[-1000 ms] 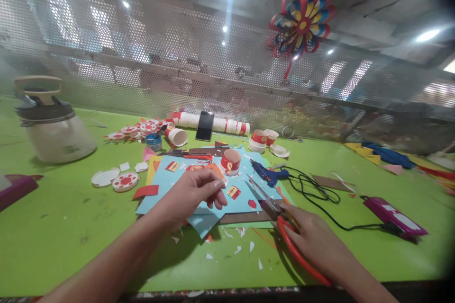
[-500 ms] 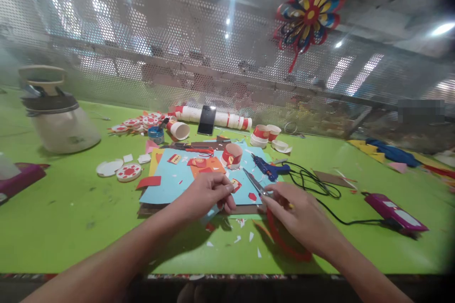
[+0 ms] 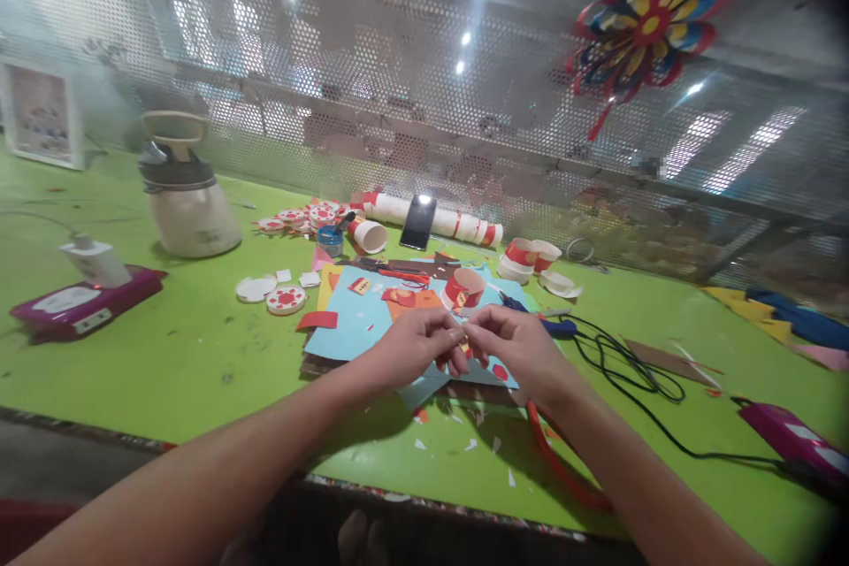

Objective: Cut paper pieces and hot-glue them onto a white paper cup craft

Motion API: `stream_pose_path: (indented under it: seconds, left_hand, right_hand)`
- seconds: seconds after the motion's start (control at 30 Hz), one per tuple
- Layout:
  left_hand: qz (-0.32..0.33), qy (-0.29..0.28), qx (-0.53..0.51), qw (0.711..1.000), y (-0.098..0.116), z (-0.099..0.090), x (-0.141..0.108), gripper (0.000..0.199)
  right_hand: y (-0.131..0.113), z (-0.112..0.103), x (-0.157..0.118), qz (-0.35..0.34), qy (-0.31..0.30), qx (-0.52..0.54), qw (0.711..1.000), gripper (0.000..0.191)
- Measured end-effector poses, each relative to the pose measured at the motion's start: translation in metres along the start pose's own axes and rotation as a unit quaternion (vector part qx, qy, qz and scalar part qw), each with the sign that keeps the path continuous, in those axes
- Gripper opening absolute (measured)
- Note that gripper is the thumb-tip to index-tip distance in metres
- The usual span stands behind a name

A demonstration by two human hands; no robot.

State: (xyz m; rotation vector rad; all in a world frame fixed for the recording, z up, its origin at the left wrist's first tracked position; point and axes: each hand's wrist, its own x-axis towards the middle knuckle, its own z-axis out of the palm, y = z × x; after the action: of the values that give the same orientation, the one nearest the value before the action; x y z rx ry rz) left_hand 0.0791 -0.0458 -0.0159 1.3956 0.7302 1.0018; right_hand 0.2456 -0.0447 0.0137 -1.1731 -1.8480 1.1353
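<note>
My left hand (image 3: 424, 343) and my right hand (image 3: 514, 345) meet fingertip to fingertip over the light blue paper (image 3: 362, 318). Both are pinched on a small red-and-yellow paper piece (image 3: 465, 341), mostly covered by the fingers. Just behind them stands a short red-and-white paper cup section (image 3: 464, 288). Under my right forearm lies a red curved handle (image 3: 561, 464); the scissor blades are hidden. A red paper scrap (image 3: 500, 371) rests beside my right hand. Right of that hand is a blue glue gun (image 3: 561, 328), partly covered.
White paper scraps (image 3: 470, 445) litter the green table (image 3: 218, 424). A black cable (image 3: 653, 426) runs to a purple power strip (image 3: 792, 435) at right. Behind are a phone (image 3: 418, 223), a blue jar (image 3: 330, 240) and a red-white roll (image 3: 457, 221). A jug (image 3: 195, 217) stands left.
My right hand has come off the scissors and moved left to meet my left hand at the small paper piece. The view has turned left, shifting everything rightward.
</note>
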Motion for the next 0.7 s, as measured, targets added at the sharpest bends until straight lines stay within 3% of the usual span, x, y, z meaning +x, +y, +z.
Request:
stream_pose_path:
  seconds: [0.13, 0.3, 0.43, 0.53, 0.7]
  left_hand:
    - [-0.005, 0.006, -0.006, 1.000, 0.004, -0.001, -0.002, 0.027]
    - [-0.049, 0.054, -0.062, 0.995, 0.003, -0.009, -0.002, 0.026]
    - [-0.076, 0.046, -0.078, 0.993, -0.001, -0.011, 0.000, 0.027]
    - [-0.088, 0.040, -0.062, 0.993, 0.000, -0.007, -0.001, 0.030]
    - [-0.054, 0.034, 0.014, 0.998, 0.003, -0.001, 0.000, 0.026]
  right_hand:
    - [-0.003, 0.001, 0.004, 0.001, -0.002, 0.028, 1.000, 0.030]
    - [0.004, 0.002, 0.009, -0.006, 0.021, 0.073, 0.997, 0.029]
    - [0.012, 0.002, 0.010, -0.008, 0.042, 0.106, 0.993, 0.028]
    - [0.015, 0.002, 0.008, -0.008, 0.049, 0.114, 0.992, 0.028]
    - [0.013, 0.003, 0.007, -0.013, 0.046, 0.114, 0.992, 0.028]
